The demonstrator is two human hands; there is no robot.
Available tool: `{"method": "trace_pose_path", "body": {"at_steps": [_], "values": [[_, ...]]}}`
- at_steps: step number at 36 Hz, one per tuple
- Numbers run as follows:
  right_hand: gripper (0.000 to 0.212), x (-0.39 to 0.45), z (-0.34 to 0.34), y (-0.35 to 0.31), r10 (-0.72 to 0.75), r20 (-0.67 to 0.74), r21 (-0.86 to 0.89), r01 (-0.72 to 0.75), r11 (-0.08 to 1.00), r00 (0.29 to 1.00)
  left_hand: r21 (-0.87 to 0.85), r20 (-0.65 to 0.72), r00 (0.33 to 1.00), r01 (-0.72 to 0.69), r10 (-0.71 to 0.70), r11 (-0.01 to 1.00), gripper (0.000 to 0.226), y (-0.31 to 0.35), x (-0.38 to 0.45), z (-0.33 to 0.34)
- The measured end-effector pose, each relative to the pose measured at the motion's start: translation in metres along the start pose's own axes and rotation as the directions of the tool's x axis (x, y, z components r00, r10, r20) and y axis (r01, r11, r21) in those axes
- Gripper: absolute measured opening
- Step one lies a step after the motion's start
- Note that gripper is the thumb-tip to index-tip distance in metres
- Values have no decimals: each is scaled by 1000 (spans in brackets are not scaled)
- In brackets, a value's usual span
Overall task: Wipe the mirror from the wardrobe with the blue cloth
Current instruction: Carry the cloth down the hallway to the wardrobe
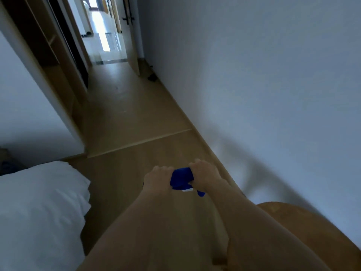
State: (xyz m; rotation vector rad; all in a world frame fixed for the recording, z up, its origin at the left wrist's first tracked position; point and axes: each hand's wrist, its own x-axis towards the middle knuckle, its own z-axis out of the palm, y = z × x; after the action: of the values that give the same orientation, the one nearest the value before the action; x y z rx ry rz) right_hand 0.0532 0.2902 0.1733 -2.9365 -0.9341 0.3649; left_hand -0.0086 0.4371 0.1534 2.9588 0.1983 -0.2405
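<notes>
The blue cloth (180,178) is bunched up between both hands, low in the middle of the head view, with a small white tag hanging under it. My left hand (157,178) grips its left side and my right hand (205,174) grips its right side. Both arms reach forward over the wooden floor. The wooden wardrobe (58,55) stands along the left side of the passage, with a dark open section. I cannot make out its mirror from this angle.
A bed with white bedding (39,208) lies at the lower left. A white wall (263,85) runs along the right. A wooden door (131,36) stands open at the far end, with a dark object (152,76) on the floor beside it. A round wooden surface (312,231) shows at the lower right.
</notes>
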Motion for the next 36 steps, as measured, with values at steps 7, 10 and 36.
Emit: {"method": "trace_pose_path", "body": {"at_steps": [7, 10, 36], "values": [[28, 69, -8, -48, -53, 19, 31, 52, 998, 998, -8, -18, 999, 28, -28, 1000, 30, -76, 33, -16], [29, 96, -10, -57, -83, 23, 20, 82, 996, 996, -9, -36, 998, 49, -50, 999, 29, -97, 50, -17], [30, 471, -116, 16, -302, -12, -32, 301, 953, 953, 14, -113, 970, 216, -213, 976, 34, -187, 397, -103]]}}
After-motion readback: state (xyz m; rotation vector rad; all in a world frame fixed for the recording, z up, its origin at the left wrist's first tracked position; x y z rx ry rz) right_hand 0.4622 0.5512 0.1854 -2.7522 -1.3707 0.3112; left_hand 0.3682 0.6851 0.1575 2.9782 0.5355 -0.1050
